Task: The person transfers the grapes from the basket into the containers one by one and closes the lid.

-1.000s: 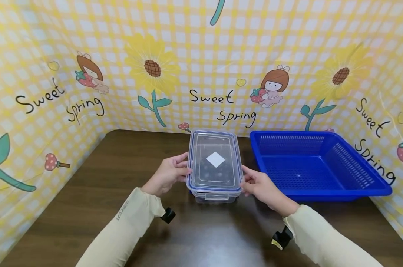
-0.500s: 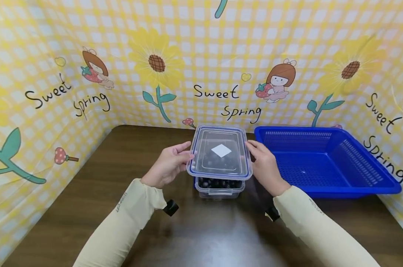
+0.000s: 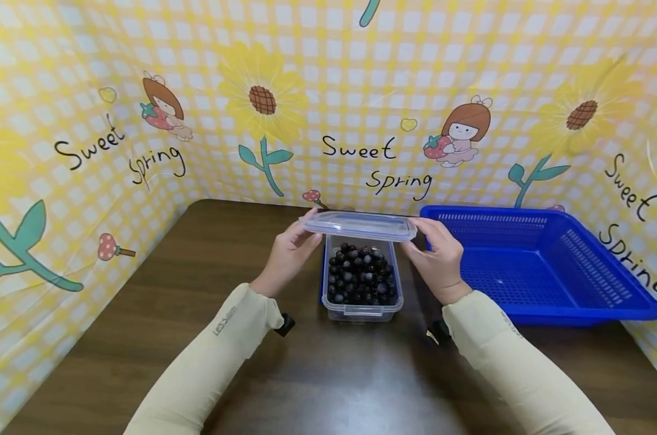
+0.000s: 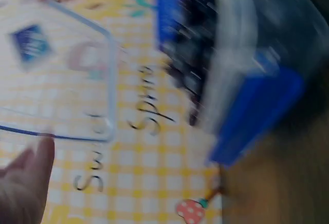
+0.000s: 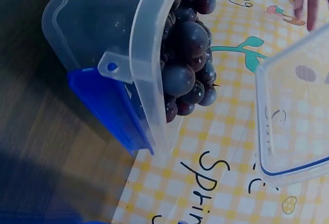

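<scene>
A clear plastic lid (image 3: 361, 225) with a blue seal is raised over a food container (image 3: 362, 311), tilted so its near edge is up. My left hand (image 3: 286, 260) pinches the lid's left side, thumb in front; my right hand (image 3: 437, 257) grips its right side. Dark grapes (image 3: 361, 275) fill the container on the table beneath, and in the right wrist view the grapes (image 5: 187, 54) heap at its rim. A blue side latch (image 5: 110, 108) hangs folded down there. The left wrist view is blurred, showing the lid (image 4: 77, 100) with a small square sticker (image 4: 32, 44).
On the right of the brown wooden table (image 3: 159, 338) stands a blue perforated basket (image 3: 524, 317), close to my right hand. A yellow checked cloth (image 3: 350, 90) printed with flowers and lettering lines the back and sides.
The lid has come up off the container, tipping from lying over it to nearly edge-on, and the grapes are uncovered. Both hands have moved upward and away with it.
</scene>
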Demonstrator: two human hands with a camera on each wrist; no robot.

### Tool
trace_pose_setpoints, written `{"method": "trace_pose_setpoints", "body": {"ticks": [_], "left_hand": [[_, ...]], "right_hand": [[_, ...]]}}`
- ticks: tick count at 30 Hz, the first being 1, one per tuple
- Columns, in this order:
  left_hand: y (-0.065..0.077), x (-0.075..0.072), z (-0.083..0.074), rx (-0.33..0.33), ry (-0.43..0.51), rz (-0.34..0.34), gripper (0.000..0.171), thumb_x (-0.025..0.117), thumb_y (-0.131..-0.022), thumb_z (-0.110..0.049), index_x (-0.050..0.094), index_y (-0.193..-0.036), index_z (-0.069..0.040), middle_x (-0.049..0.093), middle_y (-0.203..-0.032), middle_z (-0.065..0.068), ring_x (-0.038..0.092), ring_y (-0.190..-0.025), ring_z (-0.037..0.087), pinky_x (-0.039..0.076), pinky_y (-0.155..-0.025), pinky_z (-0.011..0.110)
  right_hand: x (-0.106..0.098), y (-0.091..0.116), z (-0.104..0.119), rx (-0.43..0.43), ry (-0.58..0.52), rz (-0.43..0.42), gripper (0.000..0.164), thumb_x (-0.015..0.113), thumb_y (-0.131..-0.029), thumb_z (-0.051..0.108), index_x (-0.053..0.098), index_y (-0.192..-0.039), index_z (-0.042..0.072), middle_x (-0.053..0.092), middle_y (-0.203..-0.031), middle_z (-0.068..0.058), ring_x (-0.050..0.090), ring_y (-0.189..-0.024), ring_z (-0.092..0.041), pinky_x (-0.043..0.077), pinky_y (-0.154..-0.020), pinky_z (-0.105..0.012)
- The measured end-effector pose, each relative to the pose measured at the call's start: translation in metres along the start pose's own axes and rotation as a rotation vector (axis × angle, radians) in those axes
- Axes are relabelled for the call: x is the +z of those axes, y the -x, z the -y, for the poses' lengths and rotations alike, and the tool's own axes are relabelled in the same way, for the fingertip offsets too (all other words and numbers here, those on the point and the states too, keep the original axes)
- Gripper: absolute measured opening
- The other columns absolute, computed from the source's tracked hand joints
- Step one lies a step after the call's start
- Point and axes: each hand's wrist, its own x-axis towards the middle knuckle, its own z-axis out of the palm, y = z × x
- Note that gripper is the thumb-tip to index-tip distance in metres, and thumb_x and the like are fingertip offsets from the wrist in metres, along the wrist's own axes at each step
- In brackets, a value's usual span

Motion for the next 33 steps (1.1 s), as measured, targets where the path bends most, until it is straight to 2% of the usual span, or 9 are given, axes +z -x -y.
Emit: {"method": "trace_pose_setpoints", "body": {"ticks": [3, 8, 13, 17, 20, 22, 25, 28, 33], "left_hand": [[-0.003, 0.006, 0.013, 0.18, -0.179, -0.112, 0.029, 0.063, -0.086, 0.01, 0.062, -0.115, 0.015, 0.054, -0.13, 0.026, 0.055, -0.116, 0.034, 0.046, -0.094, 0.027], [-0.014, 0.019, 0.02, 0.33, -0.176, -0.261, 0.027, 0.07, -0.083, 0.004, 0.065, -0.107, 0.014, 0.065, -0.102, 0.028, 0.06, -0.101, 0.019, 0.046, -0.093, 0.032], [-0.019, 0.027, 0.018, 0.359, -0.093, -0.336, 0.05, 0.071, -0.086, -0.033, 0.065, -0.102, 0.014, 0.064, -0.089, 0.029, 0.059, -0.088, 0.003, 0.047, -0.083, 0.02], [-0.024, 0.033, 0.014, 0.326, -0.067, -0.361, 0.034, 0.072, -0.087, -0.015, 0.065, -0.102, 0.015, 0.062, -0.084, 0.026, 0.056, -0.076, 0.001, 0.046, -0.069, 0.015], [-0.029, 0.037, 0.01, 0.265, -0.071, -0.384, 0.022, 0.069, -0.083, 0.005, 0.065, -0.102, 0.015, 0.063, -0.079, 0.021, 0.051, -0.067, 0.002, 0.043, -0.063, 0.015], [-0.033, 0.04, 0.007, 0.176, -0.054, -0.387, 0.022, 0.068, -0.083, 0.006, 0.066, -0.103, 0.015, 0.063, -0.076, 0.014, 0.051, -0.064, 0.002, 0.042, -0.06, 0.015], [-0.038, 0.045, 0.003, -0.038, -0.016, -0.398, 0.023, 0.067, -0.087, -0.002, 0.067, -0.104, 0.013, 0.064, -0.075, 0.006, 0.051, -0.063, 0.002, 0.043, -0.058, 0.015], [-0.04, 0.047, 0.003, -0.259, 0.022, -0.388, 0.029, 0.061, -0.093, -0.01, 0.065, -0.114, 0.01, 0.068, -0.094, 0.013, 0.058, -0.078, 0.009, 0.049, -0.069, 0.019], [-0.029, 0.052, 0.001, -0.401, 0.203, -0.233, 0.049, 0.043, -0.102, -0.016, 0.035, -0.145, 0.003, 0.045, -0.139, 0.021, 0.053, -0.114, 0.027, 0.046, -0.096, 0.039]], "right_hand": [[-0.002, -0.001, 0.002, 0.057, -0.044, 0.018, 0.049, 0.063, -0.091, 0.037, 0.068, -0.097, -0.011, 0.067, -0.091, -0.024, 0.063, -0.082, -0.025, 0.044, -0.08, -0.012], [-0.005, -0.008, -0.001, 0.149, -0.105, 0.006, 0.046, 0.069, -0.088, 0.031, 0.066, -0.103, -0.012, 0.063, -0.093, -0.024, 0.06, -0.091, -0.016, 0.049, -0.084, -0.018], [-0.004, -0.013, 0.001, 0.279, -0.119, 0.019, 0.036, 0.072, -0.083, -0.002, 0.061, -0.115, -0.014, 0.06, -0.093, -0.025, 0.06, -0.087, -0.022, 0.052, -0.08, -0.018], [-0.005, -0.019, 0.0, 0.387, -0.114, 0.036, 0.044, 0.069, -0.08, -0.012, 0.059, -0.123, -0.011, 0.06, -0.096, -0.025, 0.062, -0.087, -0.019, 0.053, -0.075, -0.017], [-0.004, -0.023, -0.002, 0.52, -0.128, 0.03, 0.043, 0.069, -0.082, -0.008, 0.059, -0.124, -0.009, 0.061, -0.097, -0.025, 0.062, -0.084, -0.009, 0.051, -0.073, -0.015], [-0.003, -0.026, -0.004, 0.69, -0.168, 0.008, 0.039, 0.07, -0.083, -0.003, 0.062, -0.121, -0.008, 0.065, -0.102, -0.025, 0.061, -0.079, -0.002, 0.051, -0.071, -0.013], [0.0, -0.031, -0.009, 1.031, -0.256, 0.008, 0.037, 0.07, -0.087, 0.005, 0.062, -0.12, -0.008, 0.065, -0.115, -0.023, 0.062, -0.077, 0.002, 0.051, -0.074, -0.016], [0.002, -0.033, -0.011, 1.322, -0.372, 0.075, 0.041, 0.064, -0.091, 0.006, 0.055, -0.128, -0.008, 0.056, -0.13, -0.02, 0.064, -0.099, -0.01, 0.05, -0.087, -0.024], [0.006, -0.033, -0.004, 1.436, -0.473, 0.246, 0.05, 0.057, -0.093, -0.001, 0.041, -0.14, -0.003, 0.041, -0.147, -0.012, 0.047, -0.127, -0.025, 0.04, -0.103, -0.037]]}}
